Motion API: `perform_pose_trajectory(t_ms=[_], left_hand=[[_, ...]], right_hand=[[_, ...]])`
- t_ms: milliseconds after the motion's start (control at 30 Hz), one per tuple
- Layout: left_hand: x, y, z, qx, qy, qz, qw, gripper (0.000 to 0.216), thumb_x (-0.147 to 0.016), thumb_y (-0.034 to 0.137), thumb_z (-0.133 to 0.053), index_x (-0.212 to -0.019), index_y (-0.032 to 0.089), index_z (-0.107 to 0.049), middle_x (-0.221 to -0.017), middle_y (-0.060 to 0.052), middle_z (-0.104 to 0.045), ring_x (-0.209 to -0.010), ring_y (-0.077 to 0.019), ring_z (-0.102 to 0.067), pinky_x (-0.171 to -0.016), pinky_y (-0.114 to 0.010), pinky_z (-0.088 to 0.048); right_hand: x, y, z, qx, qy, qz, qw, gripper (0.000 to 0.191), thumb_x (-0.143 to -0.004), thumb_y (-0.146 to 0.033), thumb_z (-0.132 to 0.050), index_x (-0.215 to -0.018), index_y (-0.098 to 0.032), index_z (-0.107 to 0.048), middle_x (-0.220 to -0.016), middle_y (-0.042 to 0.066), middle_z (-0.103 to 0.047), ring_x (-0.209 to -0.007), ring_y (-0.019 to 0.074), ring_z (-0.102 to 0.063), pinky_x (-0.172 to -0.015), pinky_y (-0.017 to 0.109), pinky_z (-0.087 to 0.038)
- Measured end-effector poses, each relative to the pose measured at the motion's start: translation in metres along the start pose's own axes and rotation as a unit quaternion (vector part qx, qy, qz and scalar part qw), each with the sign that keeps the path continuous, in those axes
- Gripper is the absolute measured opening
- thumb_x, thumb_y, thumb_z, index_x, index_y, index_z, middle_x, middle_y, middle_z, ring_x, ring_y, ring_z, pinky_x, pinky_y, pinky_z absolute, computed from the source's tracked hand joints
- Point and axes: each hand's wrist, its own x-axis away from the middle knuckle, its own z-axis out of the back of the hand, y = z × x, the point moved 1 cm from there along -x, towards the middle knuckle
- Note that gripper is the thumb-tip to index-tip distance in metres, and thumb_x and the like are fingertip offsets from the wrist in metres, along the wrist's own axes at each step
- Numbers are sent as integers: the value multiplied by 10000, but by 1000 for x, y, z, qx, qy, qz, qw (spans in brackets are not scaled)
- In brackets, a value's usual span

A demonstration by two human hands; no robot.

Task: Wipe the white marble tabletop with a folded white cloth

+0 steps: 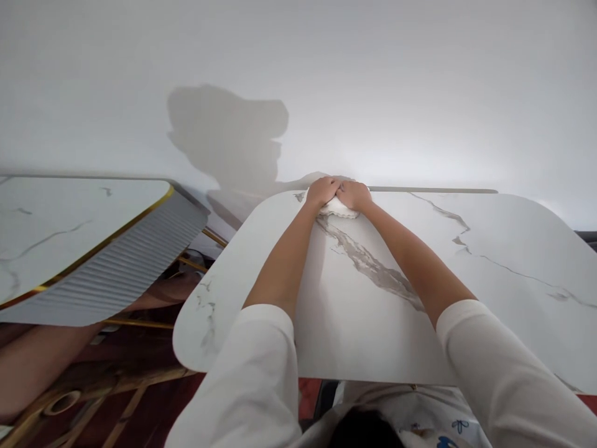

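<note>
A folded white cloth [339,209] lies near the far edge of a white marble-patterned tabletop [373,336] with rounded corners and grey veins. My left hand [323,190] presses down on the cloth's left side, its fingers curled over it. Right beside it, my right hand [354,195] grips the cloth from the right, and the two hands touch at the fingers. Both arms reach straight forward across the tabletop. Most of the fingertips are hidden in or behind the cloth.
A pale wall [420,93] rises directly behind the tabletop. To the left stands another marble-patterned table [93,218] with gold trim and a grey ribbed side [125,267]. Below it are a bare limb [46,358], apparently another person's, and a bamboo-like frame [60,403].
</note>
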Motion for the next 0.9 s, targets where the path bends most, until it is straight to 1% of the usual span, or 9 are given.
perform_pose_trajectory(t_ms=[100, 200, 300, 433, 533, 633, 700, 767, 900], left_hand=[[-2, -1, -1, -4, 0, -13, 1000, 362, -903, 297, -362, -855, 179, -700, -988, -100, -712, -912, -238, -606, -780, -304, -419], [3, 0, -1, -3, 8, -42, 999, 380, -917, 292, -335, -999, 185, -691, -1117, -86, -688, -1021, -233, -588, -867, -302, -411], [14, 3, 0, 5, 8, -83, 997, 398, -920, 258, -319, -1144, 190, -641, -1252, -71, -631, -1125, -219, -554, -961, -301, -384], [30, 4, 0, -8, 2, -127, 992, 415, -917, 239, -311, -1228, 156, -573, -1328, -93, -572, -1199, -212, -518, -1032, -323, -364], [48, 3, 0, -30, 10, -183, 983, 440, -913, 208, -287, -1280, 121, -513, -1367, -125, -528, -1273, -212, -463, -1086, -368, -334], [75, 3, 0, -49, 14, -234, 971, 420, -914, 210, -278, -1230, 131, -544, -1357, -140, -531, -1317, -232, -427, -1118, -433, -302], [100, 5, 1, -59, 14, -251, 966, 412, -914, 219, -275, -1190, 130, -569, -1351, -149, -534, -1333, -243, -411, -1131, -450, -283], [129, 10, 5, -71, 20, -245, 967, 440, -918, 218, -247, -1220, 104, -546, -1362, -158, -522, -1337, -239, -406, -1135, -437, -286], [189, 24, 15, -83, 25, -185, 979, 503, -932, 241, -200, -1349, 86, -435, -1422, -138, -469, -1350, -217, -385, -1141, -409, -286]], right_hand=[[1, -1, 1, 1, 0, -1, 1000, 414, -944, -286, -313, -1142, -83, -615, -1169, 168, -656, -1070, 296, -594, -897, 394, -439], [6, -1, 1, 2, 16, 19, 1000, 426, -952, -268, -308, -1220, -63, -569, -1235, 171, -621, -1146, 285, -549, -978, 392, -381], [15, -2, -1, 1, 31, 33, 999, 463, -950, -249, -308, -1309, -23, -492, -1348, 185, -535, -1267, 277, -445, -1060, 395, -293], [34, -6, -3, 6, 25, 32, 999, 552, -953, -270, -280, -1418, 20, -344, -1482, 193, -374, -1380, 280, -295, -1113, 391, -209], [55, -13, 0, 14, 13, 30, 999, 594, -953, -300, -274, -1448, 26, -286, -1516, 190, -311, -1407, 284, -245, -1133, 390, -175], [84, -24, 4, 14, 7, 29, 999, 602, -946, -305, -270, -1451, 21, -285, -1522, 185, -300, -1412, 280, -241, -1139, 400, -172], [106, -34, 7, 14, 6, 31, 999, 600, -939, -295, -274, -1450, 18, -291, -1522, 184, -300, -1413, 279, -242, -1142, 405, -173], [131, -46, 9, 14, 7, 34, 999, 600, -932, -286, -286, -1447, 22, -299, -1518, 191, -306, -1410, 283, -249, -1144, 410, -179], [184, -67, 14, 12, 28, 55, 998, 592, -924, -271, -305, -1431, 34, -327, -1495, 205, -345, -1396, 291, -284, -1144, 427, -195]])
